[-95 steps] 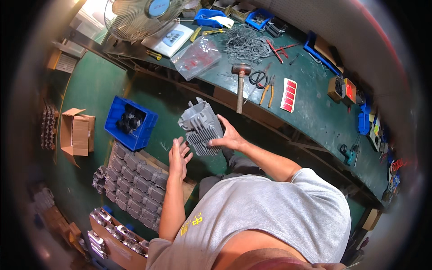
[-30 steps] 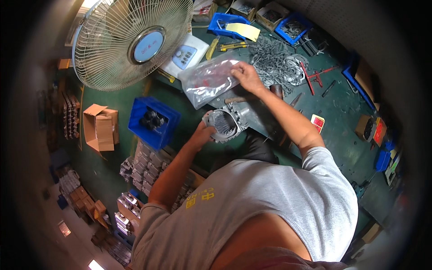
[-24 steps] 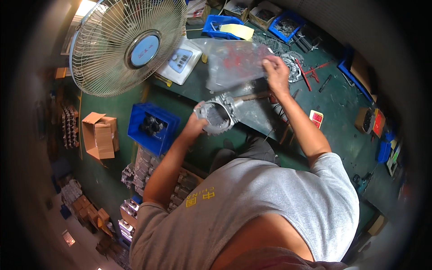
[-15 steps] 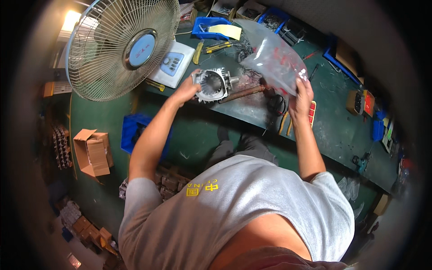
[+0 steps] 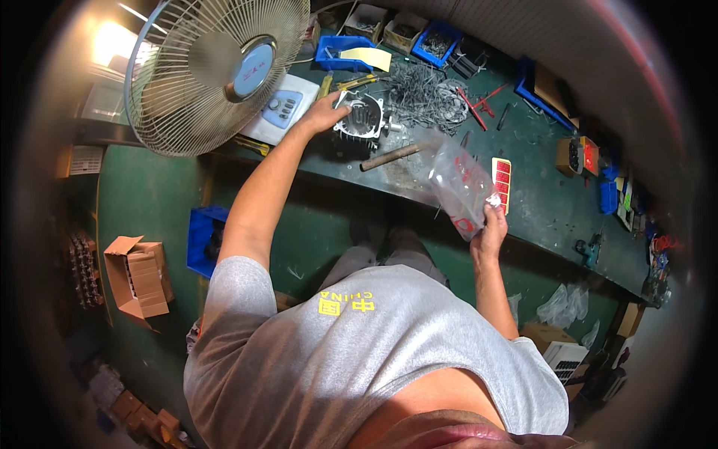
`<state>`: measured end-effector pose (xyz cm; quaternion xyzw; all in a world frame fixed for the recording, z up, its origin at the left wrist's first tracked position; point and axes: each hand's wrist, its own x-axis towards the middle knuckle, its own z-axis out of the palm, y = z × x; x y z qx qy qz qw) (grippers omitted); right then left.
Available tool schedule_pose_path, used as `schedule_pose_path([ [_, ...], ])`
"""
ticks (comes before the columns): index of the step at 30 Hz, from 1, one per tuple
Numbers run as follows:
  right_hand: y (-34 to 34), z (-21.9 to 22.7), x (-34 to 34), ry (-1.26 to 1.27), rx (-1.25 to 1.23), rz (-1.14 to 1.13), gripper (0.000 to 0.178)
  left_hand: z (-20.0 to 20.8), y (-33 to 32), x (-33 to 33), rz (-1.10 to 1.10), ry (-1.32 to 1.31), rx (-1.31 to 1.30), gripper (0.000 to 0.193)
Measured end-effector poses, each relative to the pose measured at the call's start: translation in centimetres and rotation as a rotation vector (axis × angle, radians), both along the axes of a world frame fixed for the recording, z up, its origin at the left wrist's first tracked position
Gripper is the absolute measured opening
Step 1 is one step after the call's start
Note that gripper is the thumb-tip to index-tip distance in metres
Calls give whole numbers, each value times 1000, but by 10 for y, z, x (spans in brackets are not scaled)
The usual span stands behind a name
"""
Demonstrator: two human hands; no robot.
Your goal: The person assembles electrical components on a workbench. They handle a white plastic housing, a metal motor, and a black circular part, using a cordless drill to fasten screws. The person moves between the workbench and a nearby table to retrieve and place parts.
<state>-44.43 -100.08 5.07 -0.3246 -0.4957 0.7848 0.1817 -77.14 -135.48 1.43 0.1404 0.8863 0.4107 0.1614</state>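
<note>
My left hand (image 5: 327, 114) is closed round the upper left rim of a silver finned metal housing (image 5: 362, 126). The housing stands on the green workbench with its round opening facing up, and a short shaft juts from its right side. At the bench's front edge, my right hand (image 5: 490, 230) grips the lower corner of a clear plastic bag (image 5: 458, 183) with red print. The bag hangs partly over the edge and looks limp. Between the two hands lies a brown rod (image 5: 392, 157), its right end partly behind the bag.
A large fan (image 5: 217, 75) stands at the left. Behind the housing lie a heap of grey wire-like strands (image 5: 430, 93) and a red T-shaped tool (image 5: 476, 108). Blue bins (image 5: 436, 43) line the back. A red label sheet (image 5: 502, 179) lies near the bag; a cardboard box (image 5: 149, 280) is on the floor.
My right hand has drawn the bag down toward me, uncovering the grey strands, red tool and label sheet. My left hand keeps its hold on the housing, which sits slightly farther back.
</note>
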Motion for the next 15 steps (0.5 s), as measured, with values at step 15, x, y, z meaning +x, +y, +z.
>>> schedule_pose_path([
  [15, -131, -126, 21, -489, 89, 1041, 13, -139, -111, 432, 1180, 26, 511, 26],
])
